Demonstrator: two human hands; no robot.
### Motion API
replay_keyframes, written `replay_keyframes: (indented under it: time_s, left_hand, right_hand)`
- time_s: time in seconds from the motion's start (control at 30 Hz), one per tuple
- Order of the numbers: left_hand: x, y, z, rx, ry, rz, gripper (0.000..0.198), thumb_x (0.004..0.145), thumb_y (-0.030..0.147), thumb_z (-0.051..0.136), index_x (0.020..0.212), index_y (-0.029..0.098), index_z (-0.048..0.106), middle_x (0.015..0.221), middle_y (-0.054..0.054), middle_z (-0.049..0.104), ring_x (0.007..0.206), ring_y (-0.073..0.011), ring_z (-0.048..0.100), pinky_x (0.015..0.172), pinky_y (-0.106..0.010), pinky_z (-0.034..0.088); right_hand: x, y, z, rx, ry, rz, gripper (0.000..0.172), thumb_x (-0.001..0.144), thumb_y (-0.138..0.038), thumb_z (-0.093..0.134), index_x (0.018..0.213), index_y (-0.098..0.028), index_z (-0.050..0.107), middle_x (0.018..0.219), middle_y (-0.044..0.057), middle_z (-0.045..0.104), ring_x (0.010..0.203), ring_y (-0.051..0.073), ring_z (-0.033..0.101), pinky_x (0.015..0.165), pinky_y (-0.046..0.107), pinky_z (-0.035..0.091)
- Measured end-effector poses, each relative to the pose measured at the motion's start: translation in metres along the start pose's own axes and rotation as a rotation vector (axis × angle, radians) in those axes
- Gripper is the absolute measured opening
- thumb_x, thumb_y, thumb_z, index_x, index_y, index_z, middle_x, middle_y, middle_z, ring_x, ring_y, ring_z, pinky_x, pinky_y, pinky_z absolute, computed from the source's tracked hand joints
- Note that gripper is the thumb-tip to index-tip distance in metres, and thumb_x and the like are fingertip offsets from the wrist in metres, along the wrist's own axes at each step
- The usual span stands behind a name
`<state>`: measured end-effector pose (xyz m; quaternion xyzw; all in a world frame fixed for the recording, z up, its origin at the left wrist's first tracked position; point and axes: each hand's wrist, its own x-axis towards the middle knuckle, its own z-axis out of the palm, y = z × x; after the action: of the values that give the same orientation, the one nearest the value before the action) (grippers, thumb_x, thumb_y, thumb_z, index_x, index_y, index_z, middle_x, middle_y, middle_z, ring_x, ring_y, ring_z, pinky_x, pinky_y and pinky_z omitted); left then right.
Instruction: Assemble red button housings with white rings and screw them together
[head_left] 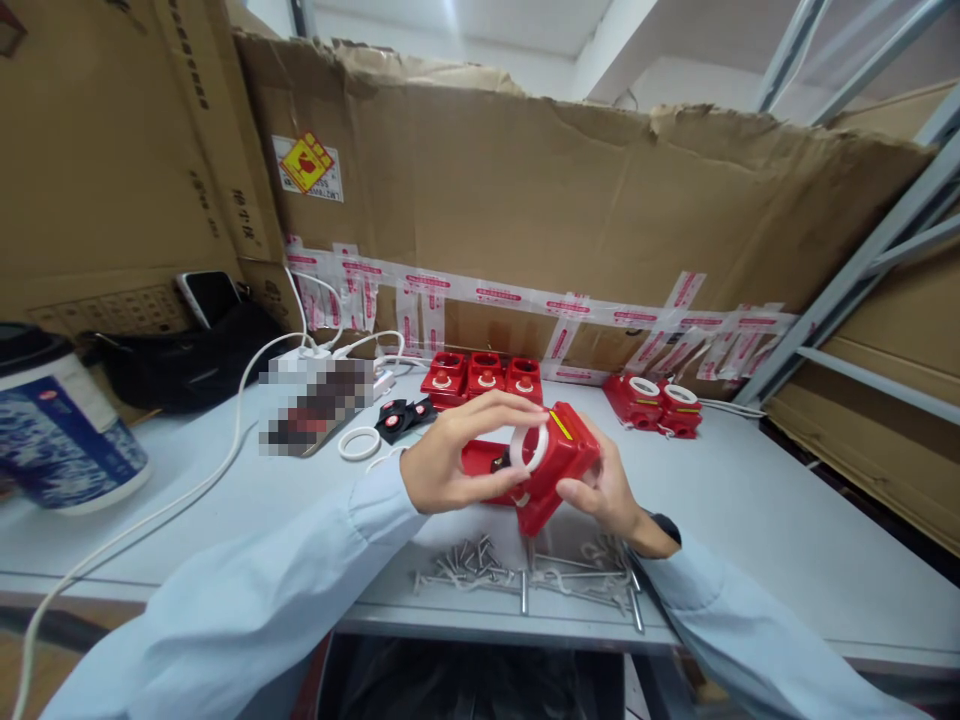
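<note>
Between my two hands a red plastic housing (568, 463) is held tilted above the table, a yellow label strip on its upper face. My right hand (611, 490) grips its right side, with the thumb across the lower front. My left hand (469, 455) pinches a white ring (531, 449) at the round opening of the housing. Whether the ring is fully seated, I cannot tell. Behind my left fingers lies another red part (484, 457), mostly hidden. Below the hands, metal pins (480, 560) and rods with white cords are scattered near the table's front edge.
Three red housings (486, 376) stand at the back, and two with white rings (654, 404) sit back right. Black parts (405, 416) and a loose white ring (359, 443) lie left. A paper cup (67, 430), white cable (238, 430) and black bag (191, 355) occupy the far left.
</note>
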<state>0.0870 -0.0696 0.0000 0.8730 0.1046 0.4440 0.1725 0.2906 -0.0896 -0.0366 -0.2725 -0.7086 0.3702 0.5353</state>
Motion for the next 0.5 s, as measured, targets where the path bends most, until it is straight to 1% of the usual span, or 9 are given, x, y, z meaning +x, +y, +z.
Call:
replay_keyframes:
  time_s: [0.07,0.1,0.17,0.2,0.27,0.33,0.4,0.47,0.5]
  left_hand:
    - [0.0003,0.0007,-0.0005,-0.001,-0.035,0.060,0.040,0.078,0.013,0.059,0.117,0.017,0.053,0.120,-0.012,0.054,0.115,-0.0217,0.049,0.099,-0.039,0.041]
    - [0.0002,0.0009,-0.0001,0.003,-0.023,0.058,0.043,0.077,0.014,0.060,0.119,0.018,0.052,0.123,-0.012,0.052,0.117,-0.0223,0.047,0.100,-0.040,0.039]
    - [-0.0004,0.0006,0.0014,0.014,0.046,-0.013,0.050,0.075,0.022,0.065,0.122,0.017,0.049,0.123,-0.013,0.052,0.115,-0.0237,0.048,0.098,-0.041,0.041]
    - [-0.0008,0.0001,0.0021,0.019,0.078,-0.065,0.052,0.074,0.026,0.067,0.122,0.017,0.048,0.120,-0.013,0.053,0.110,-0.0235,0.050,0.094,-0.040,0.043]
    - [-0.0014,-0.0011,0.0023,0.022,0.095,-0.127,0.048,0.075,0.030,0.067,0.118,0.016,0.050,0.111,-0.011,0.058,0.100,-0.0216,0.055,0.085,-0.037,0.048]
    - [-0.0016,-0.0017,0.0010,0.016,0.036,-0.073,0.041,0.077,0.025,0.065,0.115,0.016,0.053,0.110,-0.011,0.059,0.099,-0.0209,0.056,0.085,-0.037,0.048]
    - [-0.0013,-0.0013,-0.0004,0.002,-0.034,0.034,0.038,0.079,0.016,0.060,0.116,0.017,0.053,0.117,-0.012,0.056,0.110,-0.0221,0.051,0.094,-0.039,0.044]
    - [-0.0012,-0.0003,-0.0004,-0.017,-0.060,0.078,0.043,0.079,0.011,0.056,0.121,0.019,0.050,0.126,-0.012,0.050,0.119,-0.0230,0.045,0.101,-0.042,0.038]
    - [-0.0013,0.0000,0.0004,-0.025,-0.050,0.063,0.047,0.078,0.013,0.057,0.124,0.020,0.048,0.128,-0.012,0.048,0.120,-0.0237,0.044,0.101,-0.043,0.037]
  right_hand:
    - [0.0007,-0.0003,-0.0003,0.005,0.014,-0.011,0.058,0.065,-0.039,0.071,0.113,-0.019,0.047,0.105,0.007,0.061,0.089,0.019,0.060,0.077,0.029,0.050]
    - [0.0012,-0.0009,-0.0001,0.009,0.018,-0.018,0.056,0.065,-0.038,0.071,0.112,-0.019,0.048,0.104,0.007,0.061,0.088,0.018,0.060,0.076,0.029,0.050]
    - [0.0019,-0.0024,0.0007,0.017,0.016,-0.024,0.053,0.065,-0.036,0.071,0.111,-0.019,0.049,0.103,0.006,0.061,0.087,0.017,0.060,0.076,0.028,0.050]
    - [0.0021,-0.0029,0.0011,0.021,0.009,-0.023,0.053,0.065,-0.035,0.071,0.111,-0.019,0.049,0.104,0.006,0.060,0.088,0.017,0.060,0.077,0.028,0.049]
    - [0.0019,-0.0030,0.0016,0.028,-0.006,-0.016,0.056,0.065,-0.036,0.071,0.113,-0.019,0.048,0.106,0.007,0.060,0.091,0.019,0.059,0.078,0.029,0.049]
    - [0.0012,-0.0022,0.0014,0.021,-0.007,-0.015,0.057,0.066,-0.039,0.070,0.114,-0.019,0.047,0.104,0.007,0.061,0.092,0.020,0.060,0.078,0.030,0.049]
    - [0.0006,-0.0015,0.0009,0.005,0.002,-0.016,0.054,0.067,-0.043,0.068,0.111,-0.019,0.049,0.098,0.006,0.063,0.088,0.020,0.061,0.076,0.030,0.049]
    - [0.0004,-0.0017,0.0008,-0.011,0.010,-0.020,0.051,0.068,-0.047,0.066,0.107,-0.019,0.050,0.094,0.006,0.064,0.084,0.019,0.061,0.074,0.030,0.050]
    - [0.0004,-0.0021,0.0009,-0.019,0.009,-0.021,0.051,0.068,-0.047,0.066,0.107,-0.019,0.051,0.094,0.006,0.064,0.084,0.020,0.061,0.074,0.030,0.050]
